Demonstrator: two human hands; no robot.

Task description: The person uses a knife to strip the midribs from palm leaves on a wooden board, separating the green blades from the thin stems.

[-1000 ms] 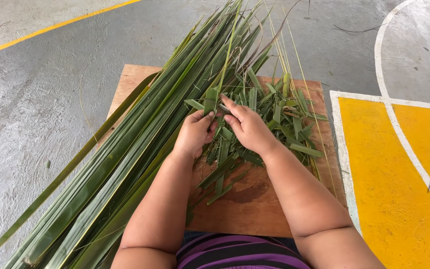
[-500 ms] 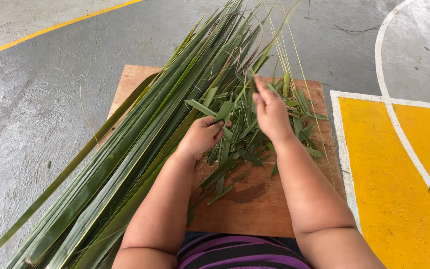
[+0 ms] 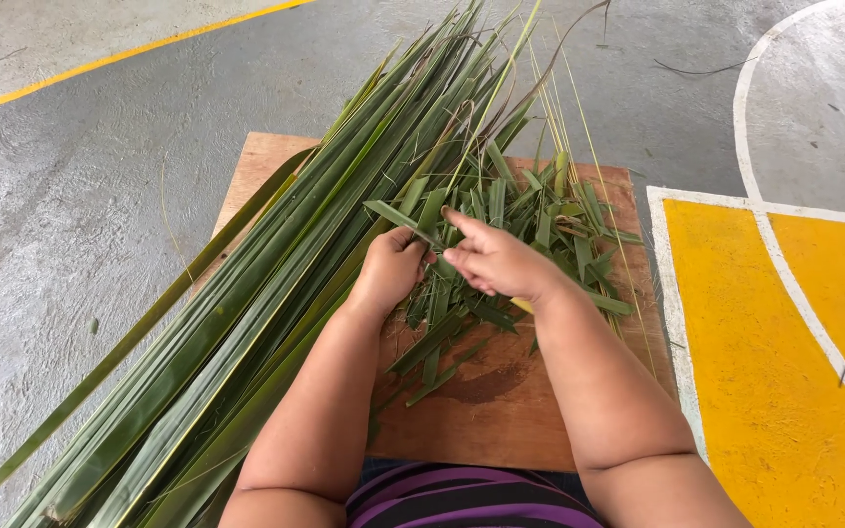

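A thick bundle of long green palm leaves (image 3: 276, 293) lies diagonally across a wooden board (image 3: 501, 411), from the near left to the far middle. A pile of short cut leaf pieces (image 3: 540, 220) rests on the board's far right half. My left hand (image 3: 388, 269) is closed around a short green leaf strip (image 3: 398, 217) beside the bundle. My right hand (image 3: 496, 259) pinches the same strip just to the right, fingers meeting the left hand above the pile.
The board lies on a grey concrete floor (image 3: 70, 225) with a yellow line (image 3: 110, 59) at the far left. A yellow painted patch (image 3: 784, 372) with white lines borders the board on the right. Thin leaf ribs (image 3: 579, 108) stick out beyond the board.
My right hand has come back from the far side of the pile toward my left hand, and both now hold a short strip lifted above the cut pieces.
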